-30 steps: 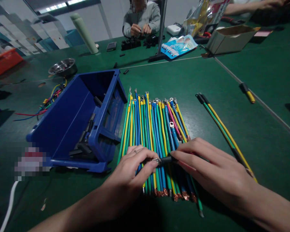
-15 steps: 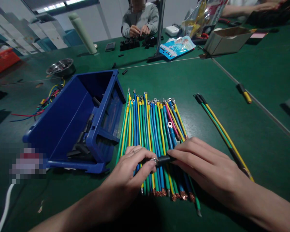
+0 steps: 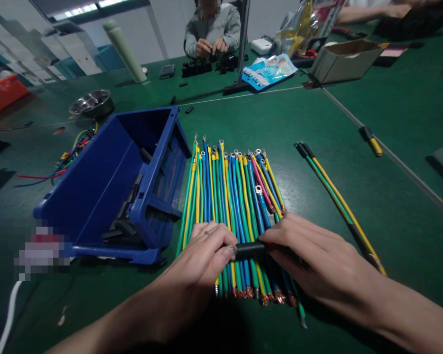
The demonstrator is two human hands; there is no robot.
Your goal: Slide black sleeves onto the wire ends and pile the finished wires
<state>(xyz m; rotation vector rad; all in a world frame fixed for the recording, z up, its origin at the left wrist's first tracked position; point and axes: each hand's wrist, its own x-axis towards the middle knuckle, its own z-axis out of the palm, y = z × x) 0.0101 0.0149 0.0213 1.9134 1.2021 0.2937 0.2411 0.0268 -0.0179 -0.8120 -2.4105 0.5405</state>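
Note:
My left hand [image 3: 203,260] is closed in a pinch on the metal cable lug [image 3: 233,250], which is mostly covered by thumb and fingertip. A black sleeve [image 3: 250,250] runs from the lug across to my right hand [image 3: 317,260], whose thumb and fingers are closed round its other end. Any wire inside the sleeve is hidden. Beneath both hands lies a row of green, yellow and blue cables [image 3: 221,196], many with metal lugs at the far end and some with bare copper at the near end. A short blue cable [image 3: 262,209] with a lug lies just beyond my right fingertips.
At left stands a blue bin [image 3: 92,196] holding black sleeves [image 3: 123,226]. Two sleeved cables [image 3: 332,191] lie at right. Farther back are a metal bowl [image 3: 92,103], a blue packet [image 3: 269,71], a cardboard box [image 3: 345,64] and a co-worker's hands [image 3: 211,47].
Both hands have shifted slightly down. A longer stretch of the black sleeve now shows between them, and less of the lug is visible at my left fingertips.

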